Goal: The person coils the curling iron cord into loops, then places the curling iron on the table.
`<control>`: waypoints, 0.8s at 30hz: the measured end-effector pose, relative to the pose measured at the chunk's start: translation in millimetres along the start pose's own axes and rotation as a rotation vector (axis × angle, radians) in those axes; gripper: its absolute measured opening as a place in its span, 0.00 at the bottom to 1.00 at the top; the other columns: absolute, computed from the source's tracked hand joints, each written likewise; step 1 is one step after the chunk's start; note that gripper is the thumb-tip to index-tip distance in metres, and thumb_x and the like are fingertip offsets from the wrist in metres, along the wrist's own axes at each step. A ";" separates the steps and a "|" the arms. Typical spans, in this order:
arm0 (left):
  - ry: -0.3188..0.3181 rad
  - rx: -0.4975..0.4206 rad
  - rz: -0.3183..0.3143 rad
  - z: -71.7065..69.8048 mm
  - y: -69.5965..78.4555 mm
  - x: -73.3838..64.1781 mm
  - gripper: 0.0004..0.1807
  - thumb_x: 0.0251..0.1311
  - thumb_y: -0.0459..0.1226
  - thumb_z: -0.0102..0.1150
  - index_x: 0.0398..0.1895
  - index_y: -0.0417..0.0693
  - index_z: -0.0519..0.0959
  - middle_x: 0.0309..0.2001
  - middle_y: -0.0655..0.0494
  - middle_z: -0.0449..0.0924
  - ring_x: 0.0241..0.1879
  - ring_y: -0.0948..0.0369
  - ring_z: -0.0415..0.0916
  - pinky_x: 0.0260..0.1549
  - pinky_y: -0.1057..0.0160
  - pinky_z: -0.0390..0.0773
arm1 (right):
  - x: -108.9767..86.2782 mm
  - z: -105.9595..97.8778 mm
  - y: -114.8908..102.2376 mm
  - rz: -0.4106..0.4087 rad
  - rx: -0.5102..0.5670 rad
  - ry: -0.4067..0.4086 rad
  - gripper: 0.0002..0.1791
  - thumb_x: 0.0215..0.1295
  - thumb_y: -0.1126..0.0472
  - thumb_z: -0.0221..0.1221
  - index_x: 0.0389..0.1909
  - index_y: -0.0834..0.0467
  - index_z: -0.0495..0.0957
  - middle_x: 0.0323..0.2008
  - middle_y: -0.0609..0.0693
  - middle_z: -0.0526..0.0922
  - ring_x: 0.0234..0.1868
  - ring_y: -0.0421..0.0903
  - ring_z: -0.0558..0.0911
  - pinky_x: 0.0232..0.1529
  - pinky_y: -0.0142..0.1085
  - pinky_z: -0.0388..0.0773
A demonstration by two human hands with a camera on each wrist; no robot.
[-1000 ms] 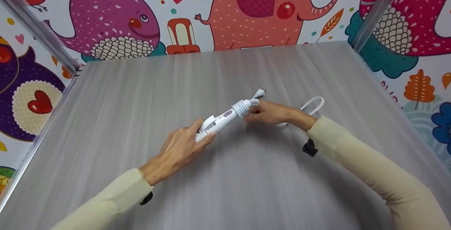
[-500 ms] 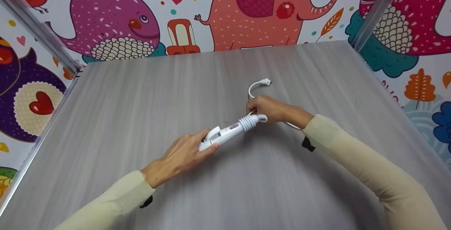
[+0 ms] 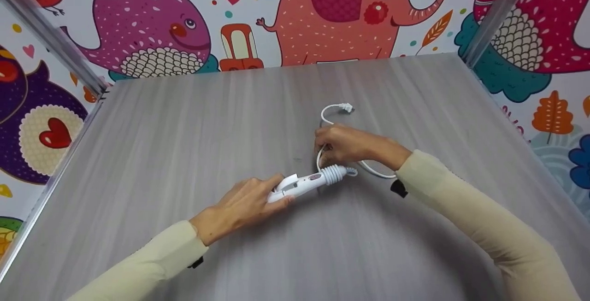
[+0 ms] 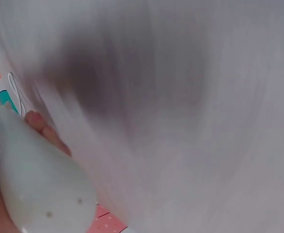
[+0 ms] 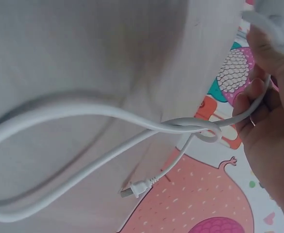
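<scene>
The white appliance is held by the left grip, the cord by the right grip. Winding or unwinding seems underway; slack should next be passed around the appliance.

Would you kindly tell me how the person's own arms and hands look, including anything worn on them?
The left sleeve and right sleeve are long, plain and pale cream-yellow, ending near the wrists. Under each sleeve's end shows a small black piece, too indistinct to identify. The left hand and right hand wear no gloves.
</scene>
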State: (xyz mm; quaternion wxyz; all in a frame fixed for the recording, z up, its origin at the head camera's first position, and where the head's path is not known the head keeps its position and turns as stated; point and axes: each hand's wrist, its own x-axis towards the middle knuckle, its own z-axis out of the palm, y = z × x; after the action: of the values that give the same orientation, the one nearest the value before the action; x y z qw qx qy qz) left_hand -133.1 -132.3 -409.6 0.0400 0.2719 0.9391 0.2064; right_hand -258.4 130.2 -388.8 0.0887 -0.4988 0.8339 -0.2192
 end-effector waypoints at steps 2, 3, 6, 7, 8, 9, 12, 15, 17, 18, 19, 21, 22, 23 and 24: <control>-0.003 0.006 -0.005 1.1 -0.5 0.6 0.19 0.68 0.54 0.56 0.45 0.49 0.74 0.22 0.56 0.74 0.19 0.64 0.65 0.16 0.66 0.64 | -0.1 0.4 -2.6 -0.020 -0.001 0.008 0.04 0.55 0.64 0.70 0.32 0.56 0.85 0.32 0.49 0.80 0.36 0.42 0.78 0.39 0.36 0.76; 0.000 0.011 -0.007 1.6 -1.0 0.9 0.19 0.68 0.54 0.56 0.44 0.49 0.73 0.22 0.57 0.74 0.18 0.64 0.65 0.16 0.65 0.64 | -0.2 0.6 -3.9 -0.025 -0.001 0.015 0.04 0.55 0.65 0.70 0.32 0.57 0.85 0.32 0.50 0.80 0.36 0.43 0.78 0.39 0.36 0.76; 0.015 0.026 -0.021 1.8 -1.8 1.7 0.19 0.68 0.54 0.56 0.42 0.48 0.73 0.21 0.58 0.72 0.18 0.63 0.64 0.16 0.64 0.63 | 0.1 0.1 -8.2 -0.029 0.012 0.045 0.04 0.56 0.67 0.68 0.32 0.58 0.85 0.32 0.51 0.80 0.36 0.44 0.78 0.40 0.37 0.76; 0.023 0.036 -0.026 1.1 -1.9 2.1 0.19 0.68 0.54 0.56 0.42 0.48 0.74 0.20 0.58 0.71 0.18 0.63 0.64 0.16 0.64 0.63 | 0.2 -0.2 -9.3 -0.029 0.017 0.059 0.04 0.56 0.68 0.68 0.33 0.59 0.85 0.32 0.51 0.80 0.36 0.44 0.78 0.40 0.37 0.76; 0.030 0.043 -0.031 0.3 -1.9 2.4 0.19 0.67 0.54 0.57 0.43 0.48 0.74 0.20 0.58 0.70 0.17 0.63 0.64 0.15 0.64 0.63 | 0.4 -0.6 -10.8 -0.026 0.014 0.073 0.04 0.56 0.68 0.67 0.33 0.59 0.85 0.32 0.51 0.80 0.36 0.44 0.78 0.40 0.38 0.76; 0.037 0.053 -0.037 -0.8 -1.7 2.7 0.19 0.67 0.54 0.57 0.43 0.48 0.74 0.20 0.58 0.70 0.17 0.63 0.63 0.15 0.63 0.62 | 0.7 -1.0 -12.0 -0.027 0.013 0.088 0.04 0.57 0.68 0.67 0.33 0.59 0.85 0.31 0.51 0.80 0.36 0.44 0.78 0.40 0.38 0.76; 0.049 0.084 -0.058 -5.6 -0.1 3.6 0.19 0.67 0.53 0.58 0.45 0.48 0.74 0.19 0.58 0.69 0.17 0.61 0.63 0.14 0.62 0.63 | 1.2 -2.3 -16.4 -0.044 -0.008 0.135 0.03 0.58 0.68 0.67 0.33 0.60 0.85 0.30 0.52 0.81 0.34 0.45 0.78 0.39 0.38 0.77; 0.060 0.130 -0.075 -10.0 1.0 5.4 0.19 0.67 0.53 0.58 0.46 0.48 0.73 0.19 0.56 0.69 0.17 0.60 0.64 0.14 0.59 0.65 | 1.3 -3.4 -21.1 -0.059 -0.042 0.173 0.02 0.59 0.67 0.67 0.33 0.60 0.85 0.30 0.52 0.81 0.33 0.45 0.79 0.37 0.39 0.78; 0.072 0.160 -0.089 -12.7 1.1 6.7 0.20 0.67 0.53 0.58 0.47 0.47 0.73 0.20 0.55 0.70 0.17 0.59 0.65 0.15 0.56 0.67 | 0.4 -4.3 -23.8 -0.046 -0.057 0.195 0.03 0.60 0.66 0.67 0.34 0.60 0.86 0.31 0.52 0.82 0.33 0.44 0.80 0.36 0.38 0.78; 0.082 0.178 -0.094 -14.0 1.0 7.1 0.20 0.67 0.53 0.58 0.47 0.48 0.73 0.20 0.55 0.71 0.17 0.58 0.65 0.15 0.55 0.68 | -0.1 -4.8 -25.1 -0.035 -0.062 0.205 0.03 0.61 0.65 0.66 0.35 0.60 0.86 0.31 0.52 0.82 0.33 0.44 0.80 0.36 0.38 0.78; 0.094 0.190 -0.100 -15.4 0.9 7.5 0.20 0.67 0.53 0.58 0.48 0.48 0.73 0.20 0.54 0.71 0.17 0.58 0.66 0.15 0.54 0.69 | -0.7 -5.4 -26.2 -0.023 -0.067 0.215 0.03 0.62 0.64 0.66 0.36 0.59 0.86 0.31 0.51 0.83 0.33 0.44 0.79 0.36 0.38 0.78; 0.118 0.213 -0.116 -18.1 0.5 8.2 0.20 0.66 0.53 0.59 0.47 0.48 0.73 0.20 0.53 0.71 0.16 0.57 0.67 0.15 0.53 0.70 | -1.6 -6.8 -27.7 -0.007 -0.070 0.236 0.05 0.64 0.63 0.65 0.38 0.59 0.87 0.32 0.51 0.84 0.32 0.43 0.79 0.35 0.37 0.77; 0.130 0.222 -0.123 -19.7 0.4 8.6 0.20 0.66 0.54 0.59 0.47 0.48 0.73 0.19 0.53 0.71 0.16 0.57 0.67 0.15 0.53 0.70 | -2.0 -7.6 -28.5 0.001 -0.070 0.244 0.06 0.65 0.62 0.65 0.39 0.59 0.87 0.32 0.51 0.84 0.32 0.43 0.78 0.34 0.36 0.76; 0.143 0.233 -0.130 -21.0 0.3 9.0 0.20 0.66 0.53 0.59 0.46 0.48 0.72 0.19 0.53 0.71 0.16 0.56 0.67 0.14 0.53 0.70 | -2.2 -8.4 -29.2 0.011 -0.070 0.249 0.07 0.66 0.61 0.64 0.39 0.59 0.87 0.32 0.51 0.84 0.31 0.43 0.77 0.34 0.36 0.75; 0.156 0.244 -0.134 -22.3 0.3 9.6 0.20 0.66 0.53 0.59 0.45 0.48 0.72 0.19 0.52 0.71 0.16 0.56 0.67 0.14 0.52 0.70 | -2.4 -9.3 -30.4 0.019 -0.068 0.255 0.07 0.68 0.60 0.63 0.40 0.59 0.87 0.32 0.51 0.84 0.31 0.43 0.77 0.34 0.36 0.75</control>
State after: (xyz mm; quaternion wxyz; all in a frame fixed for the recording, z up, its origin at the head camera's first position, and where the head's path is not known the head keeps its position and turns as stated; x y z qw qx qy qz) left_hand -145.2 -135.1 -388.8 -0.0529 0.1947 0.9734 0.1084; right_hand -236.5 122.5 -366.9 -0.0329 -0.4616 0.8500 -0.2516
